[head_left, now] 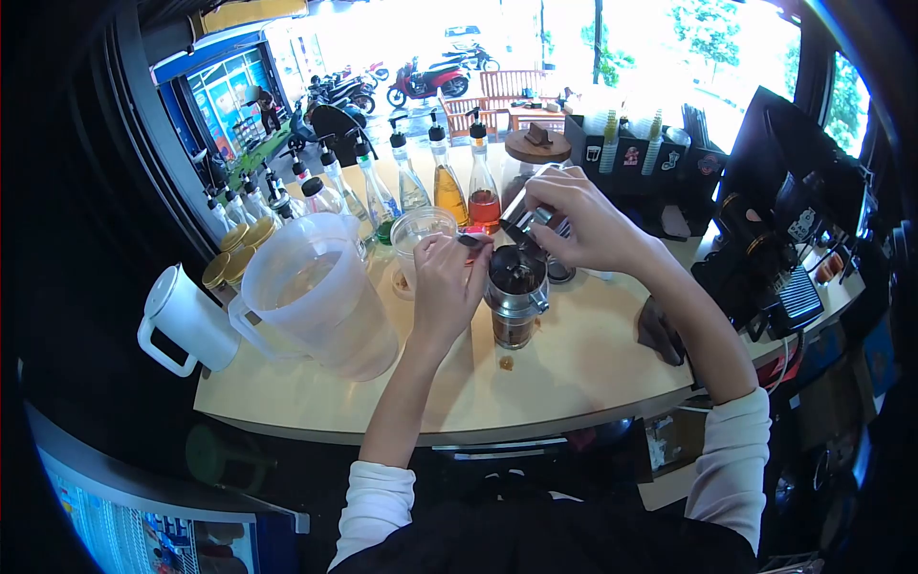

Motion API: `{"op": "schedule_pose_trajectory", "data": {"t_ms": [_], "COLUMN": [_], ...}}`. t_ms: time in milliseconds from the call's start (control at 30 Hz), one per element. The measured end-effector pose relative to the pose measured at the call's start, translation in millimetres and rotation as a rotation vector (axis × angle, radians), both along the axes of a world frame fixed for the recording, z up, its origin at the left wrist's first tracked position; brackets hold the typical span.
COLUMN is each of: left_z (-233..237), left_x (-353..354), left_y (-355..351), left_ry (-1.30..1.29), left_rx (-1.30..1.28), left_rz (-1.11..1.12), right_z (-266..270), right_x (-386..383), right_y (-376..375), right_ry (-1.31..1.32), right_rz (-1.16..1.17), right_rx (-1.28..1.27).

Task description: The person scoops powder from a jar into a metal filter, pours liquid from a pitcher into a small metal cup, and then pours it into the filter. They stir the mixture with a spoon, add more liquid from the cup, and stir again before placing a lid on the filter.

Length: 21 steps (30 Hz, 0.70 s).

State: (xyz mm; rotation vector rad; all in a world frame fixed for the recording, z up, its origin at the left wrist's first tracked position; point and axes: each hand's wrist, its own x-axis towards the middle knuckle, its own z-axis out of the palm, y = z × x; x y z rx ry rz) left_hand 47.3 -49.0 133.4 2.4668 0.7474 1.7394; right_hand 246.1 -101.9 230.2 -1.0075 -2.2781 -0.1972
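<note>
My right hand (579,220) is closed around a small metal cup (519,218), tilted with its mouth towards a metal coffee dripper (516,298). Dark matter shows inside the dripper, which sits on a glass (513,333) with brown contents. At the dripper's left rim, my left hand (445,277) pinches a small dark piece (469,241), perhaps a handle; its far end is hidden. Behind that hand stands a clear plastic cup (421,225). A brown spot (506,364) marks the table in front of the glass.
To the left stand a large translucent pitcher (316,297) and a white jug (189,320). Several pump bottles (446,182) line the back, beside a wooden-lidded jar (537,148). A dark cloth (660,330) lies right, near a black coffee machine (765,239). The table's curved edge (459,430) faces me.
</note>
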Motion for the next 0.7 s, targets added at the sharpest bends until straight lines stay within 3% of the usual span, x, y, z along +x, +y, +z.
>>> {"op": "schedule_pose_trajectory", "data": {"t_ms": [133, 200, 367, 400, 500, 700], "left_z": [-7, -12, -22, -24, -26, -25], "left_x": [-1, -2, -5, -6, -10, -9], "left_y": [-1, -3, -10, -12, -18, -27], "left_ry": [0.14, 0.203, 0.284, 0.285, 0.321, 0.352], "left_rx": [0.129, 0.135, 0.208, 0.21, 0.166, 0.104], "left_rz": [0.0, 0.002, -0.018, -0.009, -0.033, -0.059], "right_z": [-4, -9, -43, -48, -64, -87], "right_x": [14, 19, 54, 58, 62, 71], "right_y": [-6, -11, 3, 3, -4, -14], "right_ry": [0.183, 0.501, 0.767, 0.767, 1.143, 1.382], "right_rz": [-0.074, -0.108, -0.049, -0.039, 0.072, 0.067], "right_rx": [-0.117, -0.257, -0.201, -0.202, -0.357, -0.416]}}
